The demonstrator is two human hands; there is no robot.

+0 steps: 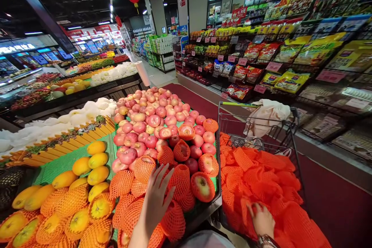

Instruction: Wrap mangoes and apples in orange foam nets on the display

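My left hand (158, 192) is open, fingers spread, over apples in orange foam nets (178, 180) at the near end of the apple display. It seems to rest lightly on them; whether it touches is hard to tell. A larger netted apple (202, 186) lies to its right, the fruit's top showing. Bare red apples (151, 120) are heaped behind. My right hand (261, 219), with a watch or bracelet at the wrist, reaches into a heap of empty orange foam nets (258, 178) in the shopping cart. Its fingers are bent and apart, tips partly hidden among the nets.
The wire cart (297, 155) stands against the display's right edge, a pale cloth bag (267, 114) over its far end. Yellow oval fruit (97, 175), some netted, lie at left. White-wrapped fruit (72, 118) is behind them. Packaged-food shelves (261, 66) line the right.
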